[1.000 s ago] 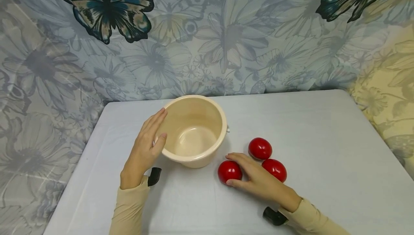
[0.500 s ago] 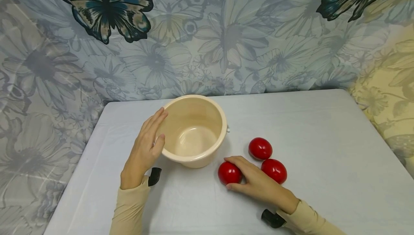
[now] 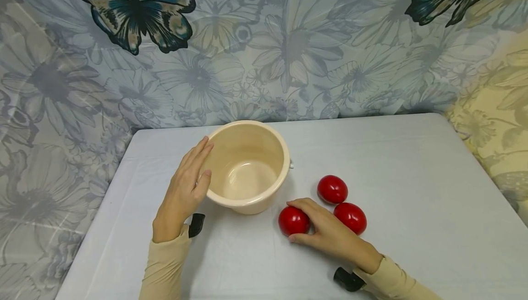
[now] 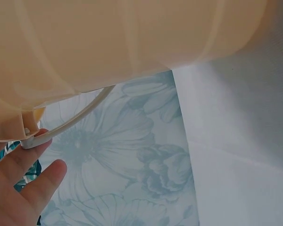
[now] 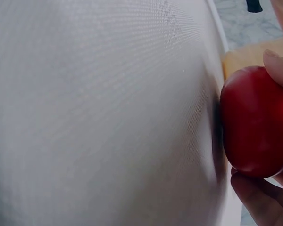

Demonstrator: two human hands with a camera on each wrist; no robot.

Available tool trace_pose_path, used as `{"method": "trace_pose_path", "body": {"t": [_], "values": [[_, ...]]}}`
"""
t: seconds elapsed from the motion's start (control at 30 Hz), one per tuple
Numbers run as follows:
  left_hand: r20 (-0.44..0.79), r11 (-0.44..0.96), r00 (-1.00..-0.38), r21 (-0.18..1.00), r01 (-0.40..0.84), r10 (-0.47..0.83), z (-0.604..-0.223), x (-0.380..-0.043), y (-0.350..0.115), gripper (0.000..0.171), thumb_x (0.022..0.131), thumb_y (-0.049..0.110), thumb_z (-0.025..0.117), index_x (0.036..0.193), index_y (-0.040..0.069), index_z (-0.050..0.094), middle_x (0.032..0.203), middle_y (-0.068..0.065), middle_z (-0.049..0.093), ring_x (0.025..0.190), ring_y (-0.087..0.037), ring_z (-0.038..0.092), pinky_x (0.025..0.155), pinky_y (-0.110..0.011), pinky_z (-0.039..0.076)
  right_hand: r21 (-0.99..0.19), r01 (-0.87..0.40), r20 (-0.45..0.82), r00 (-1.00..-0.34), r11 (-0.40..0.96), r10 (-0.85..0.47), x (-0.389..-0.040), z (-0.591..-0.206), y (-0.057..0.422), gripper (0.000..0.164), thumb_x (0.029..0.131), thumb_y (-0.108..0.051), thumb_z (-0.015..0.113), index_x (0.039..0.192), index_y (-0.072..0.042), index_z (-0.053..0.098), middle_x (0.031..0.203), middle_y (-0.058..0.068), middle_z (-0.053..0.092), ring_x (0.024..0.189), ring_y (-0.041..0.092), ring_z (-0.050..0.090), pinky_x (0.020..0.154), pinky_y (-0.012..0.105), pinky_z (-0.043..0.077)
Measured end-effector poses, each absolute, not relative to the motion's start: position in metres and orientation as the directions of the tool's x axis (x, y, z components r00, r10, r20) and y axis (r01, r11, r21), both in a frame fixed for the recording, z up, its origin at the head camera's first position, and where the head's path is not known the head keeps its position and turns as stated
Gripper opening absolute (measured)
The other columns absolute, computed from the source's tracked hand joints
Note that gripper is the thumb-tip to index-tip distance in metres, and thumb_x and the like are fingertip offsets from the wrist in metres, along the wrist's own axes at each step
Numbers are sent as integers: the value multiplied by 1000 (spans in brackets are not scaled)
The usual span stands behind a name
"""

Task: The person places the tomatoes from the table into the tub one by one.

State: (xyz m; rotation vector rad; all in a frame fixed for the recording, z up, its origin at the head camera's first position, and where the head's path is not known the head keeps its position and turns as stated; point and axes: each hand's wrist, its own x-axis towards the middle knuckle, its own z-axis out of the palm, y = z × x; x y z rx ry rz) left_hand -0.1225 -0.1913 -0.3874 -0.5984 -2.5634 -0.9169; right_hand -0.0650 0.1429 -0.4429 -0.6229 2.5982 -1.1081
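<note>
A cream plastic bucket (image 3: 251, 180) stands upright on the white-covered table, its inside bare. My left hand (image 3: 185, 190) rests against its left side, fingers straight along the rim. In the left wrist view, the bucket's pale handle (image 4: 85, 113) hangs by the fingers of that hand (image 4: 28, 174). My right hand (image 3: 330, 231) grips a glossy red tomato (image 3: 292, 221) between thumb and fingers, low at the table just right of the bucket. The right wrist view shows this tomato (image 5: 254, 122) close up, its far side hidden.
Two more red tomatoes, one behind (image 3: 332, 189) and one beside (image 3: 351, 218) the right hand, lie close together on the table (image 3: 412, 176). Flowered, butterfly-printed cloth (image 3: 288, 52) hangs behind the table. Each wrist carries a black device (image 3: 348, 279).
Over the last second my right hand's fingers have drawn in slightly around the tomato, which stays in place. The bucket has not moved, and the left thumb has shifted only a little.
</note>
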Motion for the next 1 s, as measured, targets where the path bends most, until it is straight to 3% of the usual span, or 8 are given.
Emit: {"method": "trace_pose_path", "body": {"t": [0.43, 0.73, 1.0], "values": [[416, 703, -867, 529, 476, 274, -385, -121, -190, 59, 96, 13, 49, 154, 8, 36, 162, -7, 33, 148, -29, 31, 120, -51, 27, -676, -374, 116, -905, 635, -410, -67, -426, 157, 74, 73, -39, 87, 136, -16, 56, 132, -4, 61, 119, 19, 59, 90, 41, 59], [405, 706, -875, 536, 463, 266, -386, -122, -190, 64, 94, 12, 49, 156, 12, 31, 162, -6, 32, 149, -28, 31, 121, -51, 26, -699, -401, 199, -905, 593, -377, -77, -405, 175, 72, 74, -33, 87, 136, -13, 55, 128, 4, 61, 100, 16, 63, 77, 27, 59], [406, 710, -877, 536, 456, 257, -385, -123, -191, 65, 94, 11, 49, 156, 11, 31, 162, -4, 32, 150, -27, 30, 122, -49, 25, -709, -436, 278, -895, 554, -349, -87, -389, 183, 73, 72, -21, 89, 136, -10, 55, 128, 0, 61, 97, 10, 67, 78, 22, 59]]}}
